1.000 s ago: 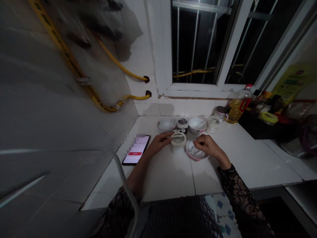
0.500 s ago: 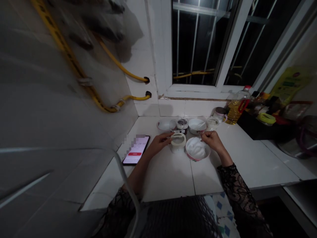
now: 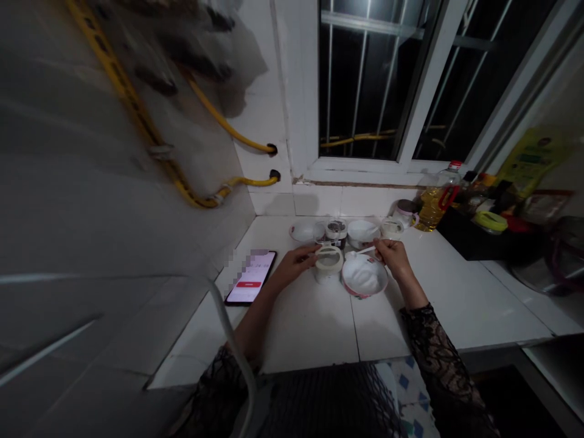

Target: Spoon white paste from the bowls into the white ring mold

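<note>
My right hand (image 3: 393, 258) pinches the end of a small white spoon (image 3: 365, 250). The spoon's tip, with some white stuff on it, is over the left rim of a flower-patterned bowl (image 3: 360, 296). White powder (image 3: 362, 278) fills much of that bowl. Just left of it stands a squat jar (image 3: 328, 275) with a pale rim and its clear lid (image 3: 326, 236) apparently raised. The fingers of my left hand (image 3: 296, 264) are closed on the jar's left edge, near the lid; their exact grip is hard to see.
Behind are a shallow dish (image 3: 306, 231), a dark-filled jar (image 3: 336, 228), another bowl (image 3: 364, 233), a pale-lidded jar (image 3: 391, 229) and a mug (image 3: 405, 213). An oil bottle (image 3: 433, 204) stands right of these, a lit phone (image 3: 250, 278) lies left.
My right hand has lifted the spoon out of the powder to the bowl's upper left rim, so its white handle now shows. My left hand stays at the jar.
</note>
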`<state>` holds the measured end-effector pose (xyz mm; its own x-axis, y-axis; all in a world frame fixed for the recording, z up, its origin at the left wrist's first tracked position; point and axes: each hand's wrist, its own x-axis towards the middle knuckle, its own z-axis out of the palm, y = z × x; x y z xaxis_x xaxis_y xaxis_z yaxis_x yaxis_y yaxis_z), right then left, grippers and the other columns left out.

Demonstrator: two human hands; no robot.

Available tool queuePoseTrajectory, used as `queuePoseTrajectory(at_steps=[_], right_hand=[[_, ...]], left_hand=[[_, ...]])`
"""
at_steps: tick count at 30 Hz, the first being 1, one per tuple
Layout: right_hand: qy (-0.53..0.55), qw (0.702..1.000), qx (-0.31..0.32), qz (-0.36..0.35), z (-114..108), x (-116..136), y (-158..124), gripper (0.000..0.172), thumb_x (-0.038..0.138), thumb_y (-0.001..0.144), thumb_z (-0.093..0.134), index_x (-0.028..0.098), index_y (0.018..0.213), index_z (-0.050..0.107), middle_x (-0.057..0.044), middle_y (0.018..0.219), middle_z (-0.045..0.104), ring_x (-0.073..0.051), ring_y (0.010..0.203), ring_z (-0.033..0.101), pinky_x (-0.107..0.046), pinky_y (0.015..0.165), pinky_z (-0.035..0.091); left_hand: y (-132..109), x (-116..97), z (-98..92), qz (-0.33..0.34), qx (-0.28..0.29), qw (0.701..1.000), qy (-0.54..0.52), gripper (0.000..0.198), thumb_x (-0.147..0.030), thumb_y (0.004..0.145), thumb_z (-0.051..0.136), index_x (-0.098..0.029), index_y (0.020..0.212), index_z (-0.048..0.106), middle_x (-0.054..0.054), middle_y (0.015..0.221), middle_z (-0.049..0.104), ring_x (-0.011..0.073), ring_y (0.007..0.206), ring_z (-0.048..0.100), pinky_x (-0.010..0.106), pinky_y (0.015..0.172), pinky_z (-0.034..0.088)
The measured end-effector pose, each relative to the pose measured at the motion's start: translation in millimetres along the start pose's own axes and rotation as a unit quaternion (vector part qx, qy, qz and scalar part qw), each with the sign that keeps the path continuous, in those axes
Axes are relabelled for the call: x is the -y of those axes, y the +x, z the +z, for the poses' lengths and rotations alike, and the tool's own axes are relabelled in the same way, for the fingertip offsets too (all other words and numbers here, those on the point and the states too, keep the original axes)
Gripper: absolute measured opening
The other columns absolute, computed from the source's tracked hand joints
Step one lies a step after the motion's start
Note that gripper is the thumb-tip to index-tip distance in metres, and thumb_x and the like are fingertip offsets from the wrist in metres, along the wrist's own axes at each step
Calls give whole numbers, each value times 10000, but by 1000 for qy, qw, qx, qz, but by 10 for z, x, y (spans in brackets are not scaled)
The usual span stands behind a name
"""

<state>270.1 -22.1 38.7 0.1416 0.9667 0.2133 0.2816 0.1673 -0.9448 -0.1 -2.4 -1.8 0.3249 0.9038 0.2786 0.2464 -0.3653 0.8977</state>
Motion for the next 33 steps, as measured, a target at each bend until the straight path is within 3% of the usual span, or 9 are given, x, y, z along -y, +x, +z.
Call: queuePoseTrajectory(at_steps=[3, 5, 9, 12, 14, 20, 23, 26, 33], right_hand=[[-25, 997, -23, -76, 146, 57, -65, 518, 604, 794, 499, 202, 472, 446, 39, 391, 397, -82, 373, 334, -233, 403, 275], [-84, 979, -52, -180, 244, 92, -120, 504, 555, 869, 455, 195, 517, 467, 28, 446, 435, -97, 433, 388, -243, 472, 333], [-279, 857, -14, -433, 368, 138, -204, 421, 403, 951, 439, 176, 613, 549, -4, 559, 554, -114, 537, 460, -306, 728, 394], [-353, 786, 3, -507, 371, 156, -226, 364, 316, 954, 465, 175, 633, 561, 0, 561, 562, -114, 543, 460, -313, 779, 384], [-341, 791, -29, -506, 330, 156, -221, 344, 292, 947, 477, 179, 633, 558, 9, 542, 545, -114, 534, 453, -305, 762, 389], [-247, 895, -86, -360, 26, 73, -132, 375, 327, 904, 488, 195, 553, 499, 11, 506, 498, -126, 540, 453, -252, 597, 376], [-284, 911, -48, -296, -153, 25, -77, 403, 340, 880, 471, 196, 505, 441, 14, 484, 458, -115, 513, 418, -243, 546, 322], [-349, 897, 10, -270, -216, 1, -53, 389, 315, 858, 459, 193, 490, 422, 9, 464, 429, -115, 508, 407, -251, 543, 281], [-343, 902, 151, -213, -8, -17, -90, 360, 300, 818, 436, 194, 484, 357, 22, 458, 361, -93, 462, 338, -246, 499, 229]], left_hand=[[3, -5, -3, -4, 2, 1000, -5, 497, -451, 772, 611, -139, 1154, 675, 116, 1148, 685, 181, 770, 650, 279, 669, 539], [4, 0, -1, -6, 0, 1000, -8, 504, -448, 771, 610, -134, 1160, 671, 118, 1142, 686, 185, 781, 651, 281, 674, 537], [0, 16, 9, -5, -7, 1000, -8, 514, -445, 777, 605, -121, 1172, 664, 122, 1120, 693, 191, 809, 646, 283, 690, 528], [0, 26, 11, 1, -10, 1000, -3, 485, -428, 782, 610, -138, 1166, 669, 111, 1104, 699, 181, 786, 640, 278, 682, 521], [4, 34, 9, 4, -8, 1000, -2, 473, -422, 788, 606, -143, 1165, 670, 110, 1095, 702, 172, 756, 638, 276, 666, 521], [17, 59, -1, 9, -8, 1000, 5, 462, -416, 784, 603, -150, 1155, 675, 108, 1104, 702, 171, 744, 641, 269, 639, 519], [10, 57, -3, 5, -11, 1000, 7, 464, -410, 784, 607, -142, 1157, 674, 109, 1102, 704, 175, 741, 646, 273, 639, 521], [4, 48, -5, 0, -9, 1000, 2, 463, -409, 783, 611, -142, 1157, 674, 111, 1128, 696, 176, 749, 648, 276, 646, 525], [12, 64, 3, 4, -8, 1000, -6, 464, -412, 777, 615, -149, 1154, 675, 111, 1127, 696, 166, 742, 639, 276, 650, 525]])
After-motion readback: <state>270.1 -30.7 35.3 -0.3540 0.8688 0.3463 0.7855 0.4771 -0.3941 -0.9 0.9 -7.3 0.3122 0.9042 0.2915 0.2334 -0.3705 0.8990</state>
